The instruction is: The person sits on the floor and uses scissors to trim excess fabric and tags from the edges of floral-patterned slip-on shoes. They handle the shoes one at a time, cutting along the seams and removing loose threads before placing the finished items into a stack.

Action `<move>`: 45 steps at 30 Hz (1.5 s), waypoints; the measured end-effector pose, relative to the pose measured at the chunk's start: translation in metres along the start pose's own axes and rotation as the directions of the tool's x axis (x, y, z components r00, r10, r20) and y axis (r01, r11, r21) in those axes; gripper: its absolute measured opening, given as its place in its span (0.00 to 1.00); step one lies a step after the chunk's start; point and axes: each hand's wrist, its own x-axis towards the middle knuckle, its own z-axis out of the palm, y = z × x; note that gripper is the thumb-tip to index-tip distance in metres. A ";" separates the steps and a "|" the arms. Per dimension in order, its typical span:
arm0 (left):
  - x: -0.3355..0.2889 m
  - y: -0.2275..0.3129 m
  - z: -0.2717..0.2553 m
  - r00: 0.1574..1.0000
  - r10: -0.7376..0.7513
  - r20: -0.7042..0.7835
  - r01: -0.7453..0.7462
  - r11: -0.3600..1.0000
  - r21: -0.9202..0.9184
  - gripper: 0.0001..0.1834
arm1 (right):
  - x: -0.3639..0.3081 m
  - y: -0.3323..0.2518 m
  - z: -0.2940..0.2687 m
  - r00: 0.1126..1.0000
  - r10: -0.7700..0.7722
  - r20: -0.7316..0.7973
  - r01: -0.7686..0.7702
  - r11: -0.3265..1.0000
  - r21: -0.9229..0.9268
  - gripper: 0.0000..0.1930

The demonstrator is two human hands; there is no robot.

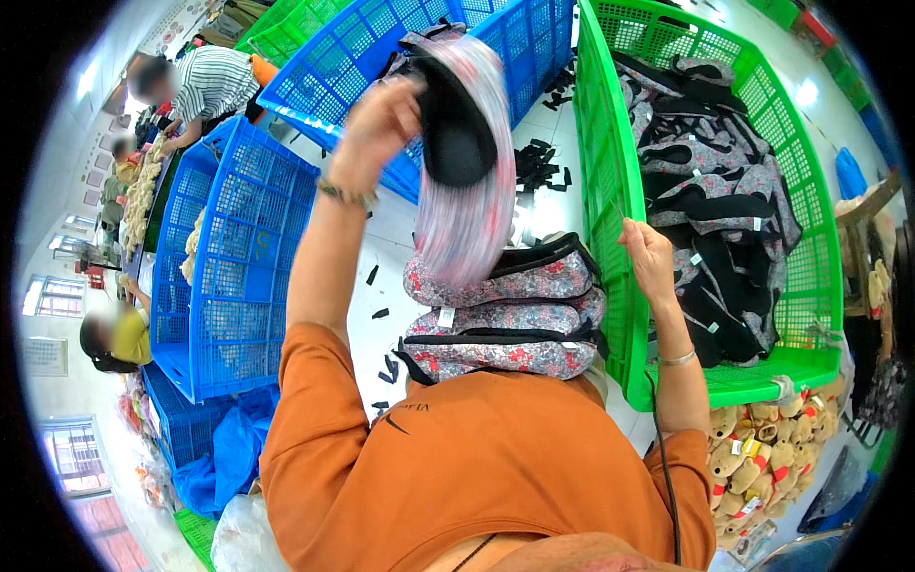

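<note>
My left hand (386, 119) is raised ahead of me, its curled fingers blurred, at the black edge of a floral fabric piece (467, 205). That piece hangs down, smeared by motion, with a black oval part facing me. My right hand (650, 253) is closed in a pinch beside the near wall of the green basket (610, 286); a thin line shows above its fingertips, too fine to name. Below, against my body, lies a stack of several padded floral pieces (510, 357) with black edges and white tags.
The green basket holds a heap of floral and black pieces (729, 210). Blue baskets stand ahead (534, 57) and at left (253, 276). Black scraps (541, 167) litter the floor. Tan plush items (762, 467) lie at lower right. Two people work at far left.
</note>
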 end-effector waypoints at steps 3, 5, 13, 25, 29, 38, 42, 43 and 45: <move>0.045 0.052 -0.089 0.886 0.175 -0.429 -0.353 0.854 -0.382 0.08 | 0.003 -0.008 0.003 0.999 -0.030 0.024 0.030 0.999 0.011 0.21; 0.041 0.026 -0.071 0.846 0.218 -0.486 -0.346 0.919 -0.190 0.15 | 0.001 -0.005 0.001 0.993 -0.120 -0.019 0.120 0.993 -0.014 0.20; -0.071 -0.115 0.023 0.938 -0.310 0.152 0.087 0.637 0.766 0.10 | -0.005 -0.002 0.004 0.995 -0.004 0.100 0.003 1.000 0.010 0.22; -0.074 -0.168 0.099 0.857 -0.281 0.433 -0.386 0.209 0.899 0.20 | -0.002 0.007 0.019 0.977 -0.039 0.210 0.013 0.992 0.125 0.25; -0.065 -0.131 0.099 0.741 -0.237 0.629 -0.513 0.404 0.757 0.19 | -0.005 -0.014 0.010 0.959 -0.041 0.279 -0.028 0.970 0.240 0.24; -0.051 -0.129 0.069 0.774 -0.326 0.542 -0.167 0.721 0.672 0.15 | -0.023 -0.033 0.022 0.908 -0.084 0.411 -0.099 0.908 0.406 0.08; -0.055 -0.145 0.060 0.785 -0.210 0.583 -0.197 0.807 0.557 0.14 | -0.038 -0.026 0.049 0.858 -0.056 0.510 -0.260 0.811 0.525 0.09; -0.059 -0.147 0.061 0.795 -0.164 0.584 -0.222 0.817 0.532 0.14 | -0.040 -0.027 0.052 0.839 -0.053 0.541 -0.279 0.812 0.512 0.09; -0.071 -0.146 0.064 0.818 -0.099 0.566 -0.279 0.792 0.543 0.14 | -0.043 -0.025 0.057 0.816 -0.049 0.576 -0.299 0.817 0.494 0.08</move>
